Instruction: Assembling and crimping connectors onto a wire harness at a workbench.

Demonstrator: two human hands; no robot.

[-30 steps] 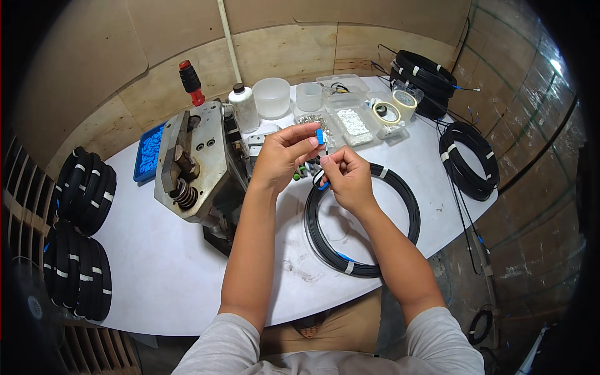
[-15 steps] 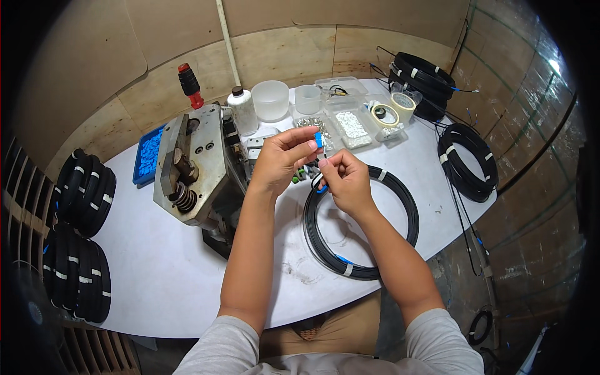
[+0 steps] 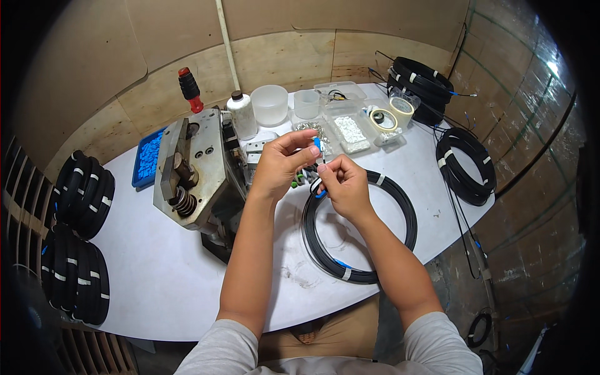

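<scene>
My left hand (image 3: 284,164) pinches a small blue plastic connector piece (image 3: 317,144) between thumb and fingertips. A whitish tip shows right beside it, on the end of a thin black cable (image 3: 324,161). Just below, my right hand (image 3: 345,187) is closed on that cable, thumb against forefinger. Whether the tip sits inside the blue piece or only against it, I cannot tell. Another blue bit (image 3: 321,194) shows under my right fingers. Beneath my right forearm lies a coil of black cable (image 3: 409,219), bound with white tape bands.
To the left stands a metal press (image 3: 206,169), with a blue tray (image 3: 139,182) of blue pieces behind it. Clear boxes of white parts (image 3: 351,129) and metal parts, tape rolls (image 3: 382,120) and a white bottle (image 3: 242,117) line the back. More cable coils (image 3: 465,167) lie at both sides.
The blue piece has tilted slightly at my left fingertips, and the whitish tip stands a little lower. Both hands keep their pinch in nearly the same place.
</scene>
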